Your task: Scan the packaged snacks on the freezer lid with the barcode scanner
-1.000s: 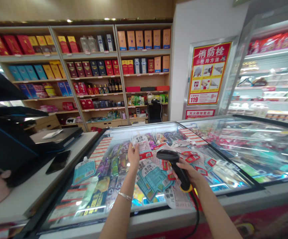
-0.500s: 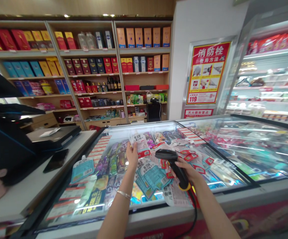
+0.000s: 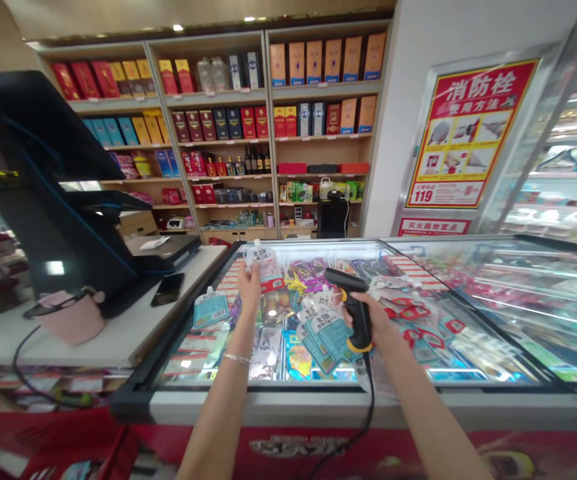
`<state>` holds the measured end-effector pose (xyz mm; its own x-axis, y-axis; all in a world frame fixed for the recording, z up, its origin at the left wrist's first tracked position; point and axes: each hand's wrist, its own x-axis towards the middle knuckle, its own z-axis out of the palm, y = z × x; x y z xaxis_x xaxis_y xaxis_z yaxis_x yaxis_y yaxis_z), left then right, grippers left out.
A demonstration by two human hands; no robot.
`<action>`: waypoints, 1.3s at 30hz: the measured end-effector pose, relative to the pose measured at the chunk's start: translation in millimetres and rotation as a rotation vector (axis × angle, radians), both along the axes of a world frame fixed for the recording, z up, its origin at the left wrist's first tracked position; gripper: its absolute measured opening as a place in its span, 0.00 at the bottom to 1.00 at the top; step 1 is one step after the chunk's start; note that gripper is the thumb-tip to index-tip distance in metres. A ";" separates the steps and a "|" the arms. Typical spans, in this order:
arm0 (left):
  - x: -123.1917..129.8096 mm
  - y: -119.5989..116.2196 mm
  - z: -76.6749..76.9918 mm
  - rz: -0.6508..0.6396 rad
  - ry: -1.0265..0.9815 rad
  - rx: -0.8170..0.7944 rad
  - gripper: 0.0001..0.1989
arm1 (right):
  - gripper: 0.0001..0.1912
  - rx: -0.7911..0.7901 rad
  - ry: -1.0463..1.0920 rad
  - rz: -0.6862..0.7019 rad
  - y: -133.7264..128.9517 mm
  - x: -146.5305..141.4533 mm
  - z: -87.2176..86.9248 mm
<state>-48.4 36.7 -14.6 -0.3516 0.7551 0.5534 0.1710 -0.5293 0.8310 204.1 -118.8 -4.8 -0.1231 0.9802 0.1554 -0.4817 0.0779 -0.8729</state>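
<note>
Pinched in my left hand [image 3: 249, 283] is a white and red pouch [image 3: 267, 270], raised above the freezer's glass top. My right hand [image 3: 368, 317] is wrapped round a black and yellow barcode scanner [image 3: 356, 307], whose head points left. Beside the scanner, blue and white pouches [image 3: 326, 337] lie overlapping on the glass. More red and white pouches [image 3: 408, 310] are spread to the right of my right hand. A single blue pouch [image 3: 210, 309] rests at the left edge of the glass.
On the left counter [image 3: 133, 327] are a black terminal [image 3: 68, 173], a phone [image 3: 168, 289] and a pink container [image 3: 71, 320]. The scanner's cable [image 3: 370, 400] hangs over the freezer's front edge. A red basket [image 3: 78, 440] is at lower left.
The view has swung left, showing more of the counter and the basket. My left hand has moved left with the pouch, away from the scanner. The scanner is now more upright.
</note>
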 end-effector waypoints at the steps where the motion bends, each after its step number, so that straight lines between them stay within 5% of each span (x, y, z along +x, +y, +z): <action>1: -19.2 1.0 1.5 0.030 0.006 -0.005 0.18 | 0.13 0.000 0.009 0.000 5.1 -14.1 1.3; 7: -127.9 -1.8 -6.6 0.288 0.058 -0.110 0.16 | 0.10 -0.086 0.098 0.083 38.4 -103.1 -1.1; 12: -176.3 0.9 -20.5 0.422 0.171 -0.237 0.14 | 0.08 -0.211 0.142 0.124 61.4 -160.0 -21.1; 20: -170.4 3.1 -46.1 0.486 0.467 -0.422 0.19 | 0.08 -0.379 0.124 0.166 70.9 -194.1 -60.0; 25: -158.4 -7.0 -55.3 0.721 0.856 -0.396 0.18 | 0.08 -0.390 0.116 0.183 67.3 -192.8 -68.1; 31: -156.7 -7.9 -59.8 0.492 1.001 -0.397 0.17 | 0.10 -0.377 0.090 0.180 62.6 -193.5 -66.9; 39: -153.6 -8.3 -58.9 0.443 1.060 -0.425 0.16 | 0.09 -0.379 0.108 0.192 59.1 -195.1 -64.2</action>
<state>-202.0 28.4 -73.5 -0.1496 0.8750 0.4605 0.9644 0.0263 0.2632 9.0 -59.7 -69.0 -0.3118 0.9313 -0.1885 -0.5465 -0.3381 -0.7662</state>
